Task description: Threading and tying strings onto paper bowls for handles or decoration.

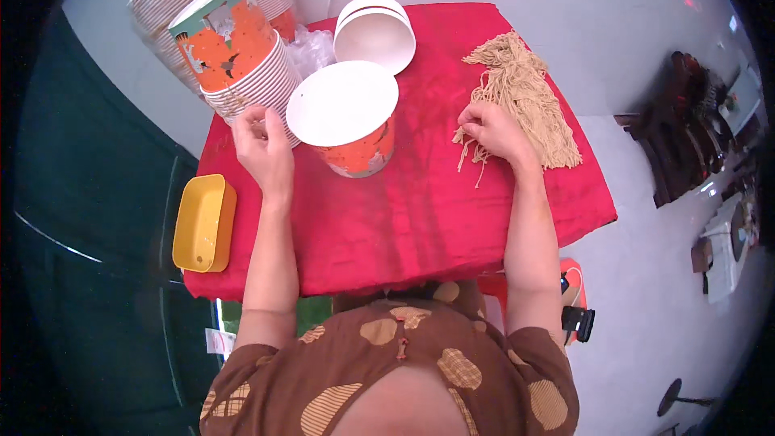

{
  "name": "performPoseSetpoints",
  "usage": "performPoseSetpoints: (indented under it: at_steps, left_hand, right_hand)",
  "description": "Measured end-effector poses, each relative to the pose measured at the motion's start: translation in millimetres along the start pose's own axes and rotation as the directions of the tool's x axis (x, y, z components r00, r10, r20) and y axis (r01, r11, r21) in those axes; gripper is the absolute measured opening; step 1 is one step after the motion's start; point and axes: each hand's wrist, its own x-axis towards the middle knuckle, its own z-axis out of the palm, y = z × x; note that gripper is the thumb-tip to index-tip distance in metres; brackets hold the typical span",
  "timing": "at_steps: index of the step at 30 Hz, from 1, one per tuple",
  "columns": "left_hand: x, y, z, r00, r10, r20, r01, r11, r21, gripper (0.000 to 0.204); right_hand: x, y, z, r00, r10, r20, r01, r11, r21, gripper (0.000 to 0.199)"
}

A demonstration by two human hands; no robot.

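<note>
Picking strings (525,97) at the table's two o'clock, the right hand (491,131) pinches strands while the left hand (260,145), fingers curled, touches the cup stack (242,56) at ten; threading one likely follows.

from my feed i saw a small worktop (420,218) draped in a red cloth, its edge hanging down toward the wearer. around it lay a pale grey floor (646,307), smooth and evenly lit, with a lighter patch toward the right. on the left the view went dark: a deep green surface (89,218) with thin pale lines curving across it. at the far right stood dark wooden furniture (686,121), bent by the lens, with pale items beside it that i could not make out. near the lower right a small dark stand (674,397) rested on the floor. two faint red glints showed at the top right.
</note>
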Motion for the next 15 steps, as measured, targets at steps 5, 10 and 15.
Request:
performPoseSetpoints:
  at_steps: [5,10,15]
  left_hand:
    - [-14,13,-2,0.907,0.42,0.01,-0.418,0.905,-0.078,0.012]
    - [-26,20,3,0.857,0.511,0.065,-0.503,0.857,-0.11,0.015]
    - [-27,22,4,0.904,0.427,0.033,-0.419,0.897,-0.139,0.015]
  right_hand:
    - [-19,0,-17,0.981,-0.195,0.027,0.195,0.953,-0.231,0.007]
    - [-48,-1,-26,0.943,-0.261,0.207,0.31,0.916,-0.254,0.011]
    - [-56,7,-16,0.902,-0.369,0.225,0.423,0.86,-0.286,0.016]
